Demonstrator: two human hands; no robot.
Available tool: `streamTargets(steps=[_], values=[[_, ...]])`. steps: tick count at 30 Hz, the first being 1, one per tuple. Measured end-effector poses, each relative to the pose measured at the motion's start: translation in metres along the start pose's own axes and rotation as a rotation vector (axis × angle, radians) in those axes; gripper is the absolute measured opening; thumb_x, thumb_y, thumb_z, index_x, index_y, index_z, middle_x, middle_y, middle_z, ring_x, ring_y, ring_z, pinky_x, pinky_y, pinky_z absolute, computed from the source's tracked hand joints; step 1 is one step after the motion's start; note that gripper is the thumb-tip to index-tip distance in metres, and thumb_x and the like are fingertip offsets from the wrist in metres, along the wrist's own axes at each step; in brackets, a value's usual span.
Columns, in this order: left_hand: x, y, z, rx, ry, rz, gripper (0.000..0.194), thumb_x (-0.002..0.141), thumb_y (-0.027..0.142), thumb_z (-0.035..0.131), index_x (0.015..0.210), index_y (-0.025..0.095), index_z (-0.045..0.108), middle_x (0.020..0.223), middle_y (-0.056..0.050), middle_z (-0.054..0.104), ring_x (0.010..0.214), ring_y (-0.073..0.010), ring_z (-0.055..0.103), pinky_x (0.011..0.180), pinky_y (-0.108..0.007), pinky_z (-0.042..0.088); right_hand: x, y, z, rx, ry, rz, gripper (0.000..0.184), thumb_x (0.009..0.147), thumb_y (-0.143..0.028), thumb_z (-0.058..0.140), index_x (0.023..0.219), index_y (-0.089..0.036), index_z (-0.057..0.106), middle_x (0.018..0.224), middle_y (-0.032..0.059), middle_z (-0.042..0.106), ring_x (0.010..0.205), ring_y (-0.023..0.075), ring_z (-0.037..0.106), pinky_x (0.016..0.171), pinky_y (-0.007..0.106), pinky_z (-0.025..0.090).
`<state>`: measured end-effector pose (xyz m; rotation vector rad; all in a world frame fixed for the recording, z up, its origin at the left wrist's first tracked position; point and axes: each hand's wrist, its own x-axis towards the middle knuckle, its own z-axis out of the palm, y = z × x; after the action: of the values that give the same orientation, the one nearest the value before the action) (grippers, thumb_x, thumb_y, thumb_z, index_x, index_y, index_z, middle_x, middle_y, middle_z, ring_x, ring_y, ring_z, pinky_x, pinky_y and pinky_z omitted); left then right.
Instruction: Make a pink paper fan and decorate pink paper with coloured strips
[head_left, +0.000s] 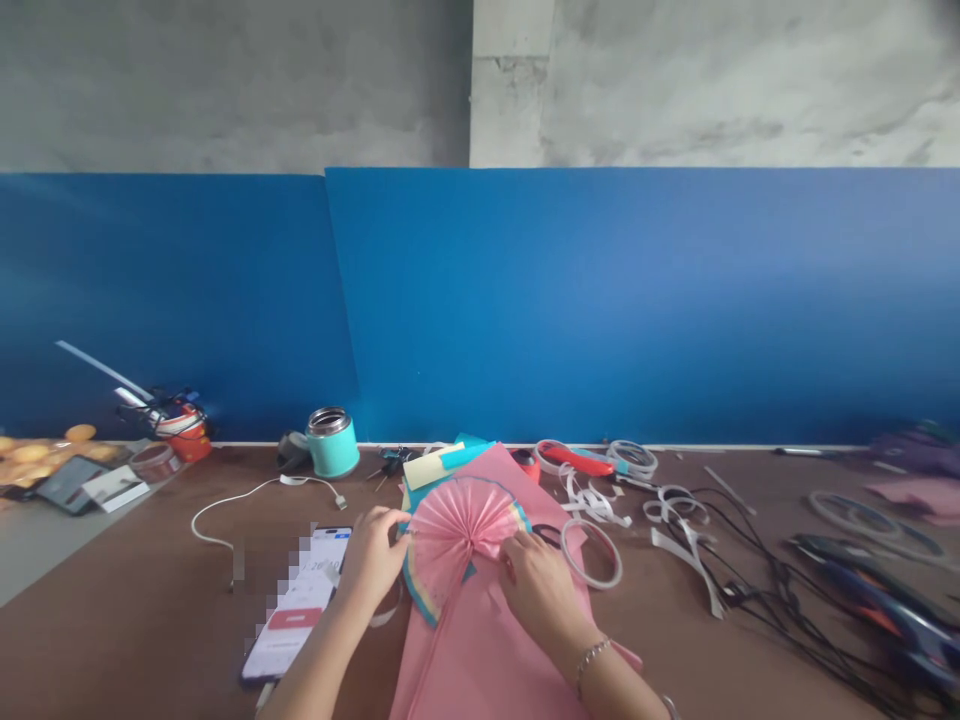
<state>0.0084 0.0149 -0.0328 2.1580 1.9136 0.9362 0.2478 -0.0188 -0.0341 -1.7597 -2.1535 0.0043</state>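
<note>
Fan, pleated, circle unclosed, lies toward the table's far edge, pinched by left fingers, grip of right fingers unclear.

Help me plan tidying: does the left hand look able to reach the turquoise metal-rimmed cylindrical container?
Probably yes: nothing tall seems to stand between the left hand and the container, though that hand seems busy at the pink pleated paper fan.
</note>
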Motion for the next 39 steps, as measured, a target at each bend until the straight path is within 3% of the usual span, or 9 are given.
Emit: streamTargets(steps=[6, 19, 23, 28, 30, 32, 35, 39], values=[[0.001, 0.006, 0.006, 0.057, -0.014, 0.094, 0.021, 0.074, 0.011, 0.06, 0.083, 0.026, 0.072, 0.098, -0.004, 0.062, 0.096, -0.023, 0.053, 0.083, -0.034, 0.042, 0.0, 0.001, 0.0, -0.002, 0.004, -0.012, 0.021, 0.074, -0.003, 0.046, 0.074, -0.017, 0.061, 0.081, 0.0049, 0.064, 0.076, 0.0181, 0.057, 0.063, 0.028, 0.027], [-0.001, 0.012, 0.009, 0.135, -0.039, 0.13, 0.017, 0.078, 0.012, 0.056, 0.07, 0.022, 0.067, 0.101, -0.005, 0.06, 0.101, -0.0239, 0.049, 0.086, -0.037, 0.039, 0.0, 0.001, -0.004, -0.015, -0.02, 0.017, 0.018, 0.074, -0.005, 0.048, 0.075, -0.017, 0.061, 0.087, 0.0056, 0.063, 0.078, 0.018, 0.056, 0.065, 0.028, 0.027], [-0.005, 0.018, 0.009, 0.114, 0.047, 0.1, 0.024, 0.079, 0.013, 0.053, 0.095, 0.023, 0.068, 0.103, -0.007, 0.059, 0.099, -0.0246, 0.052, 0.085, -0.036, 0.042, 0.0, 0.001, -0.006, -0.015, -0.022, 0.016, 0.017, 0.074, -0.005, 0.048, 0.072, -0.017, 0.06, 0.081, 0.0053, 0.063, 0.076, 0.0179, 0.055, 0.066, 0.028, 0.027], [-0.01, 0.023, 0.008, 0.115, 0.146, 0.158, 0.045, 0.079, 0.012, 0.05, 0.123, 0.021, 0.052, 0.105, -0.01, 0.057, 0.099, -0.026, 0.052, 0.084, -0.037, 0.043, 0.001, 0.002, -0.006, -0.006, 0.014, -0.001, 0.017, 0.073, -0.004, 0.048, 0.071, -0.017, 0.059, 0.078, 0.0044, 0.063, 0.074, 0.0171, 0.053, 0.067, 0.028, 0.027], [-0.011, 0.027, 0.004, 0.134, 0.218, 0.157, 0.045, 0.08, 0.013, 0.05, 0.125, 0.018, 0.049, 0.108, -0.011, 0.055, 0.101, -0.0272, 0.051, 0.087, -0.038, 0.041, 0.001, 0.002, -0.006, 0.0, 0.046, -0.023, 0.017, 0.075, -0.005, 0.048, 0.071, -0.017, 0.059, 0.077, 0.0039, 0.062, 0.073, 0.0168, 0.053, 0.067, 0.028, 0.026], [-0.013, 0.034, -0.002, 0.143, 0.267, 0.158, 0.03, 0.082, 0.02, 0.052, 0.111, 0.017, 0.056, 0.109, -0.013, 0.055, 0.103, -0.0277, 0.05, 0.089, -0.039, 0.039, 0.0, 0.001, -0.005, 0.005, 0.095, -0.053, 0.017, 0.077, -0.006, 0.047, 0.071, -0.017, 0.058, 0.076, 0.0034, 0.061, 0.072, 0.0165, 0.052, 0.067, 0.028, 0.026], [-0.019, 0.049, -0.006, 0.143, 0.129, 0.17, 0.012, 0.081, 0.032, 0.057, 0.079, 0.02, 0.059, 0.091, -0.008, 0.059, 0.09, -0.0248, 0.055, 0.079, -0.034, 0.041, -0.002, -0.003, -0.004, 0.021, 0.174, -0.113, 0.018, 0.079, -0.006, 0.047, 0.071, -0.018, 0.057, 0.075, 0.0024, 0.06, 0.072, 0.0162, 0.05, 0.067, 0.029, 0.026], [-0.029, 0.061, -0.003, 0.162, -0.067, 0.075, 0.013, 0.075, 0.024, 0.064, 0.083, 0.02, 0.055, 0.083, -0.004, 0.062, 0.082, -0.0219, 0.06, 0.068, -0.029, 0.04, -0.004, -0.009, -0.005, 0.039, 0.314, -0.168, 0.018, 0.078, -0.006, 0.046, 0.069, -0.019, 0.056, 0.073, 0.0019, 0.057, 0.071, 0.0162, 0.048, 0.067, 0.029, 0.026]])
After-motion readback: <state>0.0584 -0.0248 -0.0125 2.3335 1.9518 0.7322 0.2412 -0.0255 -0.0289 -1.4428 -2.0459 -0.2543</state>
